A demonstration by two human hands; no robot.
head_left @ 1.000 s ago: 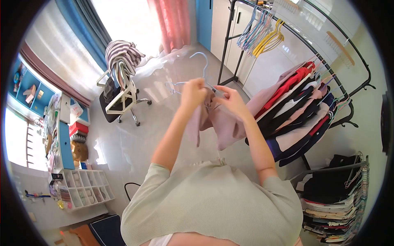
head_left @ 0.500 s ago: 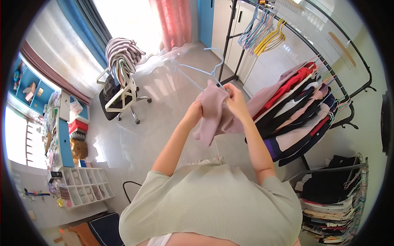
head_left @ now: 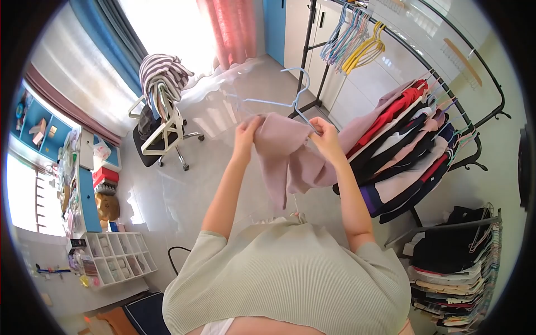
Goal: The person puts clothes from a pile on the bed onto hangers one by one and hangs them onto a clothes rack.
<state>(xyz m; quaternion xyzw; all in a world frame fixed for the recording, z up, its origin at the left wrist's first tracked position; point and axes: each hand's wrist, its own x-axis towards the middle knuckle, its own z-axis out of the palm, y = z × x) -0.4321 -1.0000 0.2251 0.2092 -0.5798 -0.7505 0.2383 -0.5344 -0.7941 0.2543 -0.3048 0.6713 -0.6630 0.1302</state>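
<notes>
A mauve garment (head_left: 282, 148) hangs spread between my two hands. Its upper left part is pinched by my left hand (head_left: 247, 133), whose fingers are closed on the cloth. My right hand (head_left: 325, 135) is closed at the garment's upper right, where the light blue hanger (head_left: 273, 103) meets the cloth. The hanger's hook points up and away from me, and its lower right end runs down to my right hand. Part of the hanger is hidden behind the garment.
At the right a black rack (head_left: 441, 84) holds blue and yellow hangers (head_left: 364, 51) and several clothes (head_left: 399, 162). More clothes hang low at the right (head_left: 449, 279). A chair (head_left: 162, 131) piled with clothes stands at the left, near a white divided shelf (head_left: 120, 257).
My left hand has moved left and up, stretching the mauve garment wider. My right hand has shifted slightly right and down, and the hanger has turned a little.
</notes>
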